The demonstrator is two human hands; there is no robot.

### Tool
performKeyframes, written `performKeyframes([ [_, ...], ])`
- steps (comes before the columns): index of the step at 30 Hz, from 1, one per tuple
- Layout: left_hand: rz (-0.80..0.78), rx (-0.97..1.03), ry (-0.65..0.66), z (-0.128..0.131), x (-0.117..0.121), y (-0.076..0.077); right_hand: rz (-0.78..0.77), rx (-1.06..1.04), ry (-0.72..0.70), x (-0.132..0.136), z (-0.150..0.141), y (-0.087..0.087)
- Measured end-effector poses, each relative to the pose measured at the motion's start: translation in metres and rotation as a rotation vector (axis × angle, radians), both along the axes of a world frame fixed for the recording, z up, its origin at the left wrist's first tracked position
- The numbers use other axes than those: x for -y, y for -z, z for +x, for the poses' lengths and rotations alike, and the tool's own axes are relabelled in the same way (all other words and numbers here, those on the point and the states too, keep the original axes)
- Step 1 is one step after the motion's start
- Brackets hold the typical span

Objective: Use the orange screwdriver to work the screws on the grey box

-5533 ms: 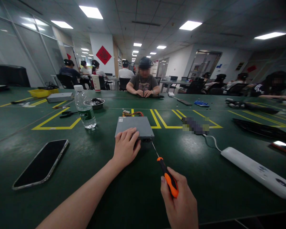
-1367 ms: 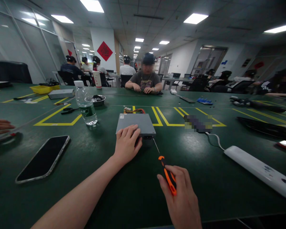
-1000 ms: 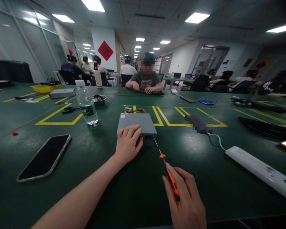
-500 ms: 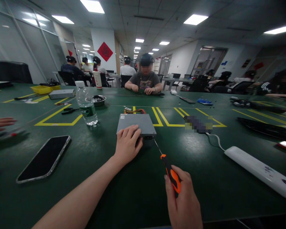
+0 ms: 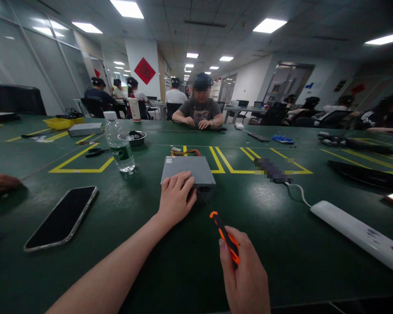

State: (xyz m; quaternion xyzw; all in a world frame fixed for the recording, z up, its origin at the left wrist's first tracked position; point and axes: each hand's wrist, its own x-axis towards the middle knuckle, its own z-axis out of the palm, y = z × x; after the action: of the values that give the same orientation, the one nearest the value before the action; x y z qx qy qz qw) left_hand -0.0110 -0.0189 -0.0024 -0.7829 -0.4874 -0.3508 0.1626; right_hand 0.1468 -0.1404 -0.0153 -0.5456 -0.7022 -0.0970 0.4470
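Note:
A grey metal computer power supply [image 5: 191, 168] lies flat on the green table, its coloured cables [image 5: 186, 152] bunched behind it. My left hand [image 5: 177, 192] holds it, fingers over the top and thumb down the near side. In my right hand [image 5: 244, 266] is a screwdriver [image 5: 225, 237] with an orange and black handle, gripped between thumb and fingers. Its thin shaft points up and left at the near face of the power supply, by the socket. Whether the tip touches the metal I cannot tell.
Left of the power supply stand a water bottle [image 5: 119, 146] and a metal bowl [image 5: 137, 138]; a phone [image 5: 62, 218] lies nearer. On the right is a white power strip [image 5: 356, 235] with a cable. Another person's hand [image 5: 1, 182] rests at the left edge. A person [image 5: 201, 107] sits opposite.
My right hand and the screwdriver have shifted left, the tip going from the power supply's right corner to left of the socket. My left hand stays put. The other person's hand at left has lowered.

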Motion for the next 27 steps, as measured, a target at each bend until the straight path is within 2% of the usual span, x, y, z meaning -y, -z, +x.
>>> performKeyframes([
  [10, 0.007, -0.008, -0.001, 0.000, 0.000, 0.000, -0.032, -0.015, 0.002, -0.002, 0.000, 0.003],
  [16, 0.007, -0.015, -0.002, 0.000, 0.000, 0.000, 0.041, -0.088, 0.002, 0.003, -0.024, 0.016],
  [19, 0.013, -0.013, -0.004, 0.000, 0.000, 0.000, 0.048, -0.017, -0.067, 0.005, -0.030, 0.020],
  [24, 0.003, -0.007, -0.007, 0.001, 0.000, 0.000, -0.057, -0.032, -0.037, 0.004, -0.020, 0.017],
  [27, 0.008, -0.007, -0.002, 0.001, 0.000, 0.001, -0.038, -0.055, -0.038, 0.003, -0.019, 0.017],
])
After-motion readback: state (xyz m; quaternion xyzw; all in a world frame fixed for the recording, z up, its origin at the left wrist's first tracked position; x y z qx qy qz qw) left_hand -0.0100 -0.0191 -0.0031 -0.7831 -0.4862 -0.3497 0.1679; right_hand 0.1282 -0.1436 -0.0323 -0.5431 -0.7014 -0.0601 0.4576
